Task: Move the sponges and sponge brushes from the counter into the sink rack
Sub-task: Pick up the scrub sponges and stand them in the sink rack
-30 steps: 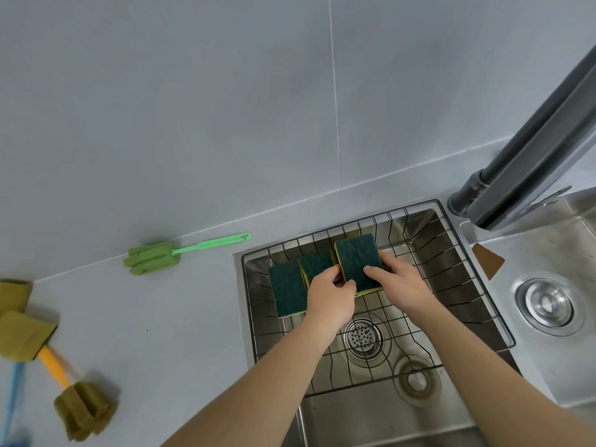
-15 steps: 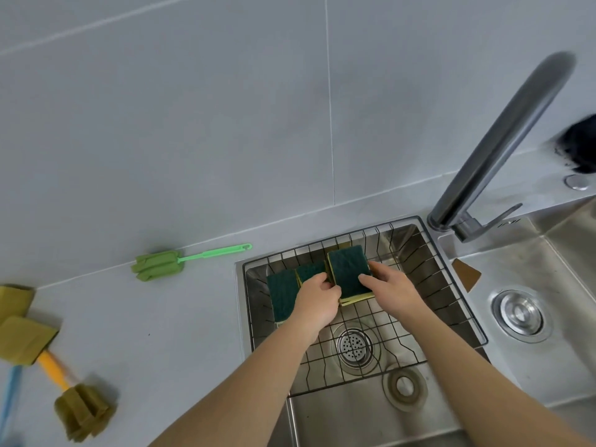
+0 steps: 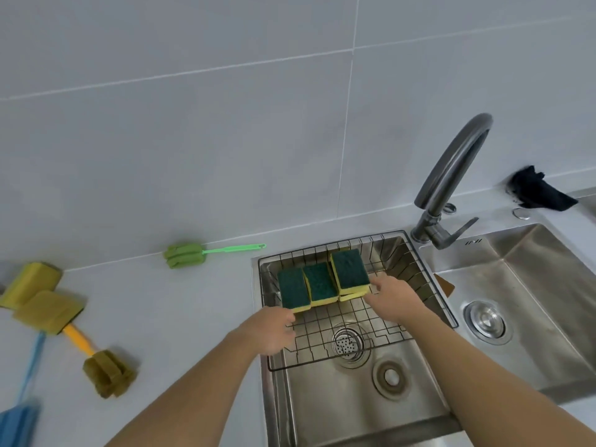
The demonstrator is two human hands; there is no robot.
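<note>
3 sponges (image 3: 322, 282) in sink rack (image 3: 429, 295), frame centre. Left hand (image 3: 269, 330) loosely curled, empty; right hand (image 3: 392, 296) fingertips touching right sponge, grip unclear. Green sponge brush (image 3: 185, 254), 2 sponges (image 3: 42, 295), orange-handled brush (image 3: 106, 371) left on counter (image 3: 161, 317). Faucet (image 3: 451, 185) upper right.

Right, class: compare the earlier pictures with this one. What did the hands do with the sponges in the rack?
Both hands let go and drew back: the left hand off the green-topped yellow sponges, the right hand barely touching the rightmost. The three sponges stayed in the wire sink rack; the green sponge brush stayed on the counter.
</note>
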